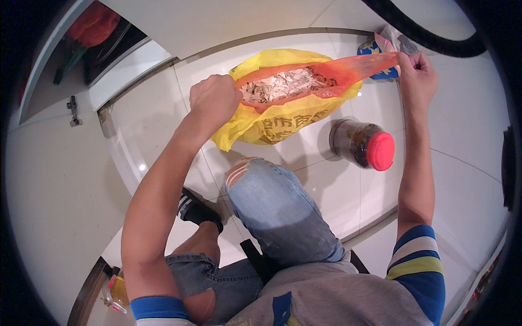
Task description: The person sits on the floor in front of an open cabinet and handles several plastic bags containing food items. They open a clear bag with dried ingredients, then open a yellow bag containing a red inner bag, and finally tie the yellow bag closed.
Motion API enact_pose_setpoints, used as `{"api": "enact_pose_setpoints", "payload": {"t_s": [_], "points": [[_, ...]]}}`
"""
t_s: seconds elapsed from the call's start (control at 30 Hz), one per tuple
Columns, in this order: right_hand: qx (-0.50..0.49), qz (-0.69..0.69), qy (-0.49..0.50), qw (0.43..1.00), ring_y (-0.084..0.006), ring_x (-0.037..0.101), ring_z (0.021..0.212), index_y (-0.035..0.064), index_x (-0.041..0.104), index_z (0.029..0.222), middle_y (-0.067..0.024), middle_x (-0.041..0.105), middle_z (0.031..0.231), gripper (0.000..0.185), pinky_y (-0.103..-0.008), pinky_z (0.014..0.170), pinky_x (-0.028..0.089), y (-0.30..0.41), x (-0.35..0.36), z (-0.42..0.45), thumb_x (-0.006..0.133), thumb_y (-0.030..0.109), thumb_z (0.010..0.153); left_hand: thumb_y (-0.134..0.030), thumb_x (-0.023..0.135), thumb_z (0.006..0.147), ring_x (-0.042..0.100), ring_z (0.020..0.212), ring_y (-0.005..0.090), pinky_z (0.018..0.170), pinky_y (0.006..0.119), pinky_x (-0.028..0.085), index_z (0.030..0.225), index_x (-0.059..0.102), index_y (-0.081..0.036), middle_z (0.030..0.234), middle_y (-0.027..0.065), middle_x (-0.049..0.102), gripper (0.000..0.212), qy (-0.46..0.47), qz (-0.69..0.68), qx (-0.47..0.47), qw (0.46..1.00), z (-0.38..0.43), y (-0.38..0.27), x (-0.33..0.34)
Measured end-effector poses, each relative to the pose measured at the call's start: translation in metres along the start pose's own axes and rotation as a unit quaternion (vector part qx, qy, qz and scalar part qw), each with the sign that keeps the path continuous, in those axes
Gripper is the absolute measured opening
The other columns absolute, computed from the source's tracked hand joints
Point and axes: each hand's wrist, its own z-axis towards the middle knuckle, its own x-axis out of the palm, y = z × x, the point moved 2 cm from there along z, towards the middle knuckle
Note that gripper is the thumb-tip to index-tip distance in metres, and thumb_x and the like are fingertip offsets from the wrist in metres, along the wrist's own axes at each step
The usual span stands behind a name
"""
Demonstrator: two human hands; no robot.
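A red plastic bag lies spread open inside a yellow plastic bag that bears printed writing. Pale, thin dried slices or flakes fill the inside. My left hand is closed on the left edge of the bags. At the right, my right hand pinches a corner of the red bag and holds it stretched out. Below the bags, a clear plastic jar with a red lid lies tilted or stands on the tiled floor, holding dark contents.
An open cabinet at the upper left holds a red bundle. A blue patterned item and crumpled plastic lie behind my right hand. A black hose or cable arcs across the upper right. A bottle of yellow liquid is at the lower left.
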Motion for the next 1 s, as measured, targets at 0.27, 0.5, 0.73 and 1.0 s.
{"api": "enact_pose_setpoints", "payload": {"t_s": [0.27, 0.5, 0.73, 1.0], "points": [[0.057, 0.147, 0.066, 0.985, -0.0035, 0.047, 0.063, 0.0044, 0.054, 0.074, 0.0043, 0.053, 0.069, 0.025, -0.0196, 0.059, 0.044, 0.013, 0.01, -0.025, 0.075, 0.01, 0.088, -0.031, 0.069, 0.092, 0.067, 0.06, 0.021, 0.055, 0.035, 0.053, 0.084, 0.067, 0.004, 0.073, 0.0143, 0.07, 0.036, 0.019, -0.291, -0.062, 0.954, -0.008, 0.015, 0.02], [0.027, 0.343, 0.062, 0.937, -0.0109, 0.064, 0.079, -0.0027, 0.062, 0.11, -0.0027, 0.062, 0.09, 0.022, -0.025, 0.072, 0.055, 0.055, 0.028, -0.048, 0.07, 0.001, 0.09, -0.026, 0.074, 0.085, 0.069, 0.067, 0.0226, 0.059, 0.037, 0.054, 0.103, 0.063, 0.002, 0.08, 0.0128, 0.071, 0.035, 0.041, -0.268, -0.029, 0.962, -0.017, 0.017, 0.035], [-0.212, 0.135, 0.395, 0.884, -0.0292, 0.066, 0.091, 0.0041, 0.064, 0.118, -0.0143, 0.065, 0.1, 0.029, -0.04, 0.089, 0.051, 0.041, 0.097, -0.115, 0.065, 0.021, 0.095, -0.02, 0.07, 0.084, 0.069, 0.09, 0.0358, 0.074, 0.046, 0.056, 0.109, 0.061, -0.002, 0.095, 0.016, 0.07, 0.032, 0.088, 0.067, 0.113, 0.987, -0.035, -0.01, 0.051], [-0.142, -0.174, 0.499, 0.837, -0.0389, 0.067, 0.084, 0.0053, 0.067, 0.097, -0.0185, 0.067, 0.088, 0.014, -0.0477, 0.075, 0.053, 0.012, 0.08, -0.142, 0.065, 0.017, 0.089, -0.007, 0.062, 0.08, 0.06, 0.105, 0.0325, 0.082, 0.044, 0.053, 0.098, 0.062, -0.002, 0.114, 0.0144, 0.061, 0.019, -0.071, 0.042, 0.386, 0.919, -0.064, -0.002, 0.026]]}}
